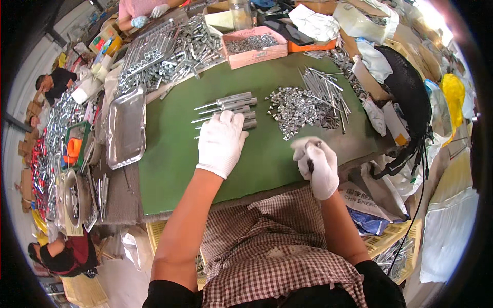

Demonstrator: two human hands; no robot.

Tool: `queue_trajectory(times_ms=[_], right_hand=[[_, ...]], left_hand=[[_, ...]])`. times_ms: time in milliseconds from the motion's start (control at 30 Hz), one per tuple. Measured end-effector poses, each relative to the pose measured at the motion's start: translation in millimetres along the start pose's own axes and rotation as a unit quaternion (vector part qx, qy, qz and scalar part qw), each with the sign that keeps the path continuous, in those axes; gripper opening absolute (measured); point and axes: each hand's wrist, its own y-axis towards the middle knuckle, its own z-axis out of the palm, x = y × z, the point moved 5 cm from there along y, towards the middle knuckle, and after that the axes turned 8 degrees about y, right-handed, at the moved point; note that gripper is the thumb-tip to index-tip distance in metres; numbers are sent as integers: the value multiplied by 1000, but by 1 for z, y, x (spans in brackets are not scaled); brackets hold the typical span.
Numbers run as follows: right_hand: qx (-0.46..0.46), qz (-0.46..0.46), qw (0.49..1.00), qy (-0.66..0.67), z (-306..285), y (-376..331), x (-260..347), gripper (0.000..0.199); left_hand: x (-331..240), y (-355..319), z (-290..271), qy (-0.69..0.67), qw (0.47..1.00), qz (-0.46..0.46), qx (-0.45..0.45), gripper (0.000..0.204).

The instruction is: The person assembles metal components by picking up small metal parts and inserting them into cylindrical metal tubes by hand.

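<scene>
My left hand (222, 141), in a white glove, lies over a row of metal screwdriver-like rods (233, 101) with thick cylindrical handles to the right and thin shafts pointing left. Its fingers curl down onto the lower rods and hide part of them. Near the mat's front right, my right hand (319, 167), also in a white glove, is closed, its fingertips blurred. Something dark shows at its fingers, too small to name. Beyond it lie a heap of small shiny metal parts (298, 109) and a bundle of thin metal rods (328, 92).
The work surface is a green mat (169, 169). A metal tray (126, 128) stands at its left. At the back are a pink box of small parts (257, 54) and piled metal pieces (197, 43). A black mesh thing (408, 87) stands right. Other people sit or stand left and far.
</scene>
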Motion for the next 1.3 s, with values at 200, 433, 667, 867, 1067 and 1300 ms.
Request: queue_trajectory(times_ms=[200,433,667,867,1067,1300], right_hand=[[51,15,997,-63,-5,-14,-1,23],[53,82,977,-191,7,-2,5,36],[82,111,968,-208,-1,-3,11,38],[111,97,902,-405,-15,-1,9,29],[120,2,919,-375,-10,-2,19,20],[139,-78,909,-385,-22,8,21,19]], left_hand=[[2,-13,-5,-36,995,74,-63,22],[-57,-22,-33,-73,983,134,102,29],[-61,-33,-39,-102,986,123,48,42],[-63,-38,-38,-142,984,99,30,32],[-64,-39,-33,-166,982,85,15,31],[-72,-39,-31,-157,986,61,23,27]])
